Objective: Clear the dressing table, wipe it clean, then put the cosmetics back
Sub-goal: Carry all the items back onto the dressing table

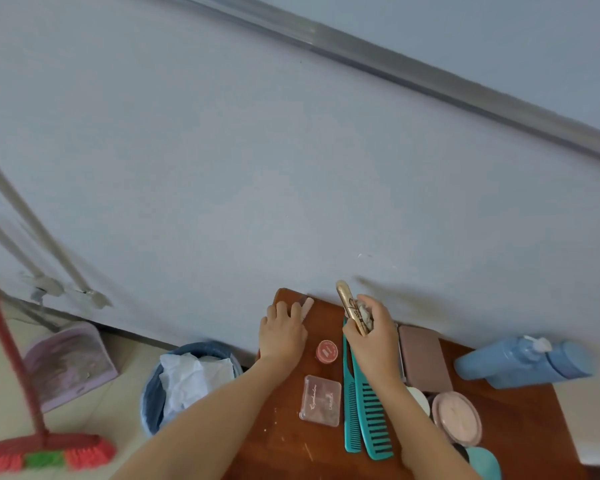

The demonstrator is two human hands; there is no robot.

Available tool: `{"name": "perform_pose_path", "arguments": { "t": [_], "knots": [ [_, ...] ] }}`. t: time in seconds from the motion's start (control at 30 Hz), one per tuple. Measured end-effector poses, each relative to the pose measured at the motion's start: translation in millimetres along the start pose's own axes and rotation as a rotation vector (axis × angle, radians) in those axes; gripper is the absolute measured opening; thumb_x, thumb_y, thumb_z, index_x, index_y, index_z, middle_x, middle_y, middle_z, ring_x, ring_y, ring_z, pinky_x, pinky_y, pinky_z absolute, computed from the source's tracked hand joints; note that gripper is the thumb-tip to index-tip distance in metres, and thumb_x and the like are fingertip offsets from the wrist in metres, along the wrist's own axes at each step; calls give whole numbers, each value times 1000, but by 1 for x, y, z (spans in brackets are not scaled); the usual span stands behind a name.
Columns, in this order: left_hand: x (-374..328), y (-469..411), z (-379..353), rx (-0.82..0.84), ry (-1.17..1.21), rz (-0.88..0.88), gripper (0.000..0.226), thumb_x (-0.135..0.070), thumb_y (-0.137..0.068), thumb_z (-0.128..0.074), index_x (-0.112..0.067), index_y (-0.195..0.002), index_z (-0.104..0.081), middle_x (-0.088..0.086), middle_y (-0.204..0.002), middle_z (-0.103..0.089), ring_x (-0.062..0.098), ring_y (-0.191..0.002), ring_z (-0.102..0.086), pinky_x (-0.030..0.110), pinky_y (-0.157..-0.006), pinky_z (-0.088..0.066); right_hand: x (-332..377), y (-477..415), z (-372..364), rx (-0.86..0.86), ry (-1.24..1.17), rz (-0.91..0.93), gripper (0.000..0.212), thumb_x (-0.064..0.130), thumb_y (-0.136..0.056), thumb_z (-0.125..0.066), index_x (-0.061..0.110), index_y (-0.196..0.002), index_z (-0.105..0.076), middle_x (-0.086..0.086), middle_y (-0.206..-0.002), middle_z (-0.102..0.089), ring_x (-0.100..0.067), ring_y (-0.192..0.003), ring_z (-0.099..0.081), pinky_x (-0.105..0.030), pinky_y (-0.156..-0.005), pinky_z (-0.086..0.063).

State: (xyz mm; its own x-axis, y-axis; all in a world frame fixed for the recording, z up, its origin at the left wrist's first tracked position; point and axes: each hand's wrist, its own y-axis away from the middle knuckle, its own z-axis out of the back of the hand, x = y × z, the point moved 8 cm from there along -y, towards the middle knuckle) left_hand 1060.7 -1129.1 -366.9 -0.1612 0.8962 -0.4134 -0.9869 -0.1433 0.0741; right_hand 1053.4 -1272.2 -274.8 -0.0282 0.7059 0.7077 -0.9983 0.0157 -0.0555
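Bin (153,393) on the floor, left of the wooden table (291,445). Left hand (283,336) has its fingers curled over a small pink stick (307,306) at the table's back corner. Right hand (371,336) is wrapped tight round a gold tube (350,306), just over the teal combs (368,420). Blue bottle (520,362) far right.

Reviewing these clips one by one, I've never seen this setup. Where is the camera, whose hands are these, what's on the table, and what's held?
No machine here: a person works bare-handed, and the single picture comes from a camera worn on their head, looking down. The right hand grips a gold tube. The left hand rests on a small pink item at the far corner of the wooden table; whether it grips is unclear. Also lying there: two teal combs, a red jar, a clear palette, blue bottles.
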Motion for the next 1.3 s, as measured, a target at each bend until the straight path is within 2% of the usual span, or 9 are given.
{"name": "perform_pose_path", "arguments": {
  "t": [0.07,0.17,0.23,0.37,0.5,0.77,0.9,1.0,1.3],
  "knots": [
    [-1,2,2,4,-7,4,36,-15,-41,-83,-12,-71,-64,7,-63,-59,23,-55,-57,29,-43,-45,-1,3,6,-10,-5,-1,38,10,-83,-63,18,-119,-52,3,-101,-53,-2,-74,-52,-8,-57,-40],
    [5,4,3,41,97,88,30,-17,-80,-59,-10,-109,-54,13,-101,-58,29,-91,-54,35,-75,-45,1,6,8,-14,-15,-4,38,11,-83,-63,18,-119,-52,5,-99,-52,-2,-74,-51,-8,-57,-40],
    [5,2,2,57,105,82,34,-19,-89,-45,-13,-122,-42,9,-115,-51,26,-106,-46,31,-87,-39,0,5,7,-21,-24,1,38,11,-83,-64,17,-119,-52,4,-101,-53,-2,-74,-51,-8,-58,-40],
    [3,-4,3,146,254,94,30,-12,-91,-39,-11,-121,-43,10,-116,-55,26,-104,-53,35,-83,-45,0,4,2,-18,-27,-1,39,12,-83,-64,17,-119,-52,4,-101,-53,-5,-75,-53,-9,-59,-41],
    [0,-2,2,224,74,87,28,-15,-94,-33,-10,-120,-44,10,-120,-52,28,-105,-55,35,-82,-45,3,2,-1,-13,-30,13,38,12,-83,-64,17,-118,-52,1,-101,-55,-10,-76,-55,-14,-62,-44],
    [15,13,10,201,282,93,23,-34,-96,-36,-13,-94,-46,6,-95,-59,24,-87,-57,32,-70,-40,6,3,10,-35,-34,37,38,8,-82,-63,14,-118,-53,4,-101,-50,-9,-78,-53,-12,-63,-42],
    [24,30,27,158,371,80,26,-38,-95,-38,-14,-96,-49,-1,-85,-57,18,-78,-56,29,-67,-42,5,8,10,-45,-21,49,37,9,-82,-63,15,-117,-54,-1,-102,-54,-14,-79,-56,-24,-66,-49],
    [27,39,41,103,388,70,21,-40,-95,-39,-21,-95,-47,-6,-81,-56,11,-72,-53,24,-64,-42,8,14,8,-42,7,51,37,11,-82,-63,15,-118,-53,2,-98,-52,-12,-76,-54,-17,-60,-44],
    [10,52,63,124,368,-245,19,-37,-95,-41,-21,-88,-47,-9,-68,-50,6,-58,-46,18,-50,-32,10,80,35,-173,8,-107,35,12,-84,-61,21,-116,-51,5,-104,-58,-8,-82,-59,-15,-58,-46]
  ]
}}
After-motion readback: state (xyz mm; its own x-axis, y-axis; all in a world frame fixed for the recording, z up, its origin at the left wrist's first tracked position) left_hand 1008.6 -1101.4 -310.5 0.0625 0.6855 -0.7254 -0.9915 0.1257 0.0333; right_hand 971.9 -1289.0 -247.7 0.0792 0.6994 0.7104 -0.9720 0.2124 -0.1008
